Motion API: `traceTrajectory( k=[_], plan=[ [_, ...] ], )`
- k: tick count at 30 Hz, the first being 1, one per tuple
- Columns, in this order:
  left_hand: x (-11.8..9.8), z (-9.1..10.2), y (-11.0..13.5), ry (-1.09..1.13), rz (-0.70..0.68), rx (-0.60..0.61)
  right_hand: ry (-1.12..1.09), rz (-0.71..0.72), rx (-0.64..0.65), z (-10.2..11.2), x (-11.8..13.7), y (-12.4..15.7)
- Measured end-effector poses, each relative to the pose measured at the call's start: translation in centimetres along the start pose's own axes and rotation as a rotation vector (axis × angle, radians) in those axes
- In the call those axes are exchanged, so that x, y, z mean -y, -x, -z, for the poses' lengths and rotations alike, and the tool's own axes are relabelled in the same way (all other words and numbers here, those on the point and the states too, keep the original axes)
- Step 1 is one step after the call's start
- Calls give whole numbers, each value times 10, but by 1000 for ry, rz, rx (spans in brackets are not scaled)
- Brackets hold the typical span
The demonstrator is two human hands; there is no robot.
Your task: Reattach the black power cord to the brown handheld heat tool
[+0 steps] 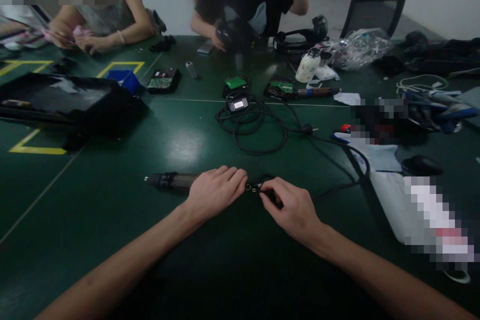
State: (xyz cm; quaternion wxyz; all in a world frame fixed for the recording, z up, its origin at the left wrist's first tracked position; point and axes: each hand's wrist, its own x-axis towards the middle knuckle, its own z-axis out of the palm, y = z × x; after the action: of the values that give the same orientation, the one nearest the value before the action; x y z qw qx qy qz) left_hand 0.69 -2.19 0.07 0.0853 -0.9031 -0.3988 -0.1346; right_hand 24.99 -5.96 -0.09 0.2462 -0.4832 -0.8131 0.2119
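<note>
L hand (217, 189) grips a cylindrical dark tool (180, 181), R hand (294, 205) pinches what's apparently a cord's (368, 166) end near the tool's tail, hookup prob. unfinished.

Free lane on the tabletop (183, 135) between the black tray (88, 97) toward the left edge and the coiled cable (258, 152); its slack loop (368, 165) and white items (390, 202) block toward the right edge, circuit-board units (279, 88) toward the far one, forearms (150, 241) toward the near one.

The dark tubular screwdriver (174, 181) lay sideways under the left fingers (237, 177), silver tip (146, 179) leftward; black cable (368, 167) curved away beyond the right fingers (270, 184).
</note>
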Motion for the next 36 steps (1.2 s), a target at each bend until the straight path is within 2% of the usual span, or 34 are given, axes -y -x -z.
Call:
traceTrajectory(
  k=[3, 6, 10, 16, 23, 30, 36],
  plan=[
    [-2, 3, 2, 18, 1, -13, 2, 1, 10, 0, 0, 0],
    [-1, 5, 1, 22, -65, -43, 7, 7, 11, 0, -1, 0],
    [3, 5, 2, 32, -162, -24, 10, 17, 3, -1, -2, 0],
    [5, 3, 6, 15, -222, -32, -16, 1, 26, 0, -2, 0],
    [6, 1, 8, 42, -230, -59, -52, 22, -4, -3, -4, -2],
    [4, 1, 8, 48, -208, -57, 41, 84, 20, 3, -1, -13],
    [4, 1, 8, 33, -208, -66, 34, 101, -1, 1, -2, -13]
  ],
)
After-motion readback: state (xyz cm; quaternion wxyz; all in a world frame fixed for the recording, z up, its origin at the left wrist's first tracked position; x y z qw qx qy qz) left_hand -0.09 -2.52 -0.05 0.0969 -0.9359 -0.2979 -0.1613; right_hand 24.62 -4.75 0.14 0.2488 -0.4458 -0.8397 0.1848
